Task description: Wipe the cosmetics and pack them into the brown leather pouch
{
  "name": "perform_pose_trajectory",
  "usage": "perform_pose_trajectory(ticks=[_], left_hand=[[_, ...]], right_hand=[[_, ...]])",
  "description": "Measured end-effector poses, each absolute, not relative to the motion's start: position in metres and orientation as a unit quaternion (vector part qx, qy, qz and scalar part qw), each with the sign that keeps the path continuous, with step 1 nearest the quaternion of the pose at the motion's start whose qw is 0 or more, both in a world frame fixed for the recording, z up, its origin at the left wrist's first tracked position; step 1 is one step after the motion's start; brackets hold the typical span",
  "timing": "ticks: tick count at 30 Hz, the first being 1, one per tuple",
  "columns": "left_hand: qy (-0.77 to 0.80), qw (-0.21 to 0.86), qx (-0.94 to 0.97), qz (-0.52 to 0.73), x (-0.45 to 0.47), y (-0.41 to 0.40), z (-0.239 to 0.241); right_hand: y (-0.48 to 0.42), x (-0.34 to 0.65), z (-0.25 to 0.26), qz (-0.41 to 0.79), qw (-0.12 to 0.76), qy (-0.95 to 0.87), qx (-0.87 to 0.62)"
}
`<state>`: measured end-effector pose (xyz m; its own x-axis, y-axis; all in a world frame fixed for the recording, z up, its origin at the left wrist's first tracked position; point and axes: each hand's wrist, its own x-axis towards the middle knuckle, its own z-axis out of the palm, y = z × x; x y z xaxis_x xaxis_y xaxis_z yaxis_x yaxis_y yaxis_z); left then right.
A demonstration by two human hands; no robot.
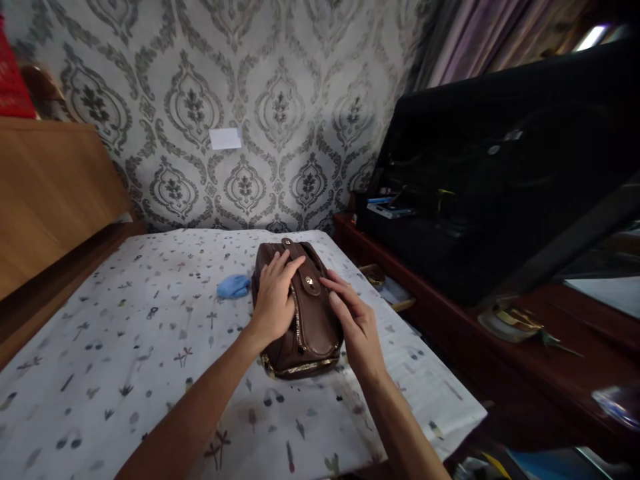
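A brown leather bag with gold zippers lies on the patterned white table cover. Across its top runs a strap flap with a round metal clasp. My left hand rests on the bag's upper left side, its fingers stretched out over the leather. At the right edge, my right hand touches the bag, fingers extended near the clasp. A crumpled blue cloth lies just left of the bag.
A wooden headboard-like panel borders the left side. On the right stand a dark red desk and a large black screen-like object. A partly open drawer is beside the table edge. Patterned wallpaper covers the back wall.
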<state>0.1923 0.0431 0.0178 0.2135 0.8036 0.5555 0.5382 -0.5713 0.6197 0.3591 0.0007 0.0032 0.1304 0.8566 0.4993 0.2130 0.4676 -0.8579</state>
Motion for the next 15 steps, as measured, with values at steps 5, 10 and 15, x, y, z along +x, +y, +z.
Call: perform_pose_trajectory(ticks=[5, 10, 15], left_hand=[[0.471, 0.138, 0.766, 0.416, 0.197, 0.037, 0.026], [0.483, 0.127, 0.780, 0.376, 0.199, 0.032, 0.035], [0.496, 0.119, 0.790, 0.341, 0.199, 0.030, 0.040]], right_hand=[[-0.010, 0.355, -0.006, 0.215, 0.581, -0.640, -0.455], [-0.013, 0.352, -0.012, 0.176, 0.548, -0.663, -0.478], [-0.013, 0.345, -0.006, 0.156, 0.512, -0.658, -0.530]])
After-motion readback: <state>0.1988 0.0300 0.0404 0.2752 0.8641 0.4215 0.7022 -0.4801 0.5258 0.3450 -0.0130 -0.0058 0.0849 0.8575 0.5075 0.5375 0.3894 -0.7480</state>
